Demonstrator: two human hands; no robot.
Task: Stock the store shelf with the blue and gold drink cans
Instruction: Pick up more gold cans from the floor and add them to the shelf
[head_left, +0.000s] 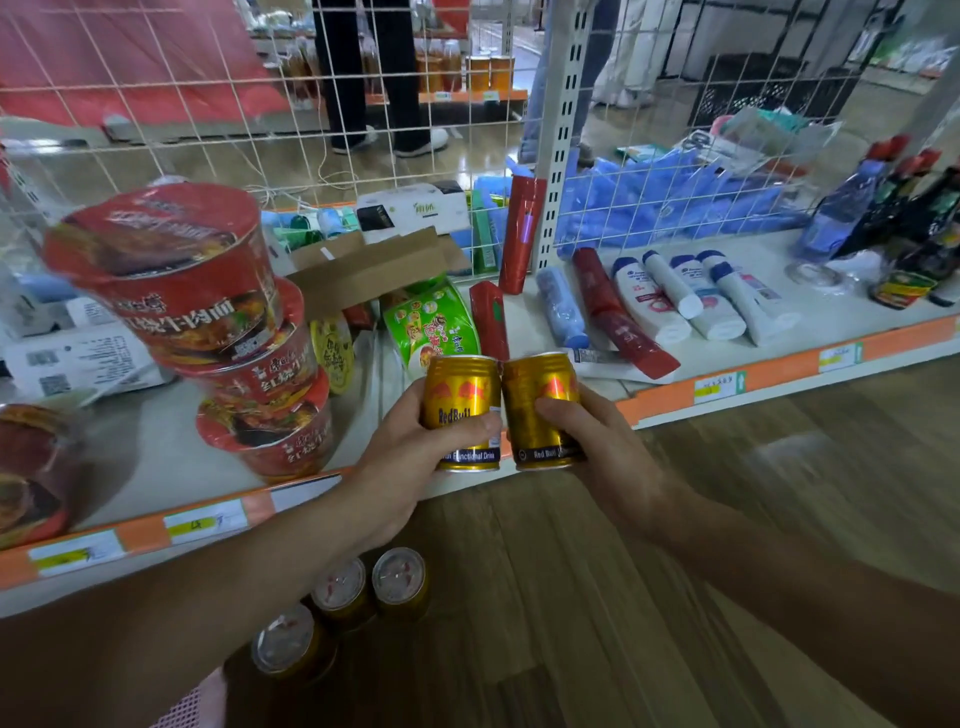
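- We hold two gold drink cans upright, one in each hand. They sit side by side, so close that their upper walls appear to touch, just in front of the shelf's front edge.
- The left hand (410, 457) wraps round the left can (460, 395), with the thumb laid across its front.
- The right hand (602, 447) grips the right can (540, 415), with the thumb pressed on its front face. The fingers are hidden behind the can.
- Each can shows a gold wall, a red emblem and a blue band near the base.
- Three spare cans (340, 590) stand lids up on the floor (597, 597), in a diagonal row below the left forearm.
- The shelf (156, 457) has a white deck and an orange front strip carrying price labels (205, 522).
- Left of the held cans, a stack of red noodle bowls (171, 275) leans towards us.
- Behind the held cans lie a green packet (436, 322), a red tube (488, 322) and a flattened cardboard box (374, 270).
- To the right, white shampoo bottles (649, 301) lie flat in a row. Dark sauce bottles (919, 228) stand at the far end.
- White wire mesh (156, 130) backs the shelf, and a perforated upright post (563, 130) divides it.
- The floor is wood-patterned. Through the mesh we see a glossy aisle, another rack with amber bottles, and the legs of people standing.
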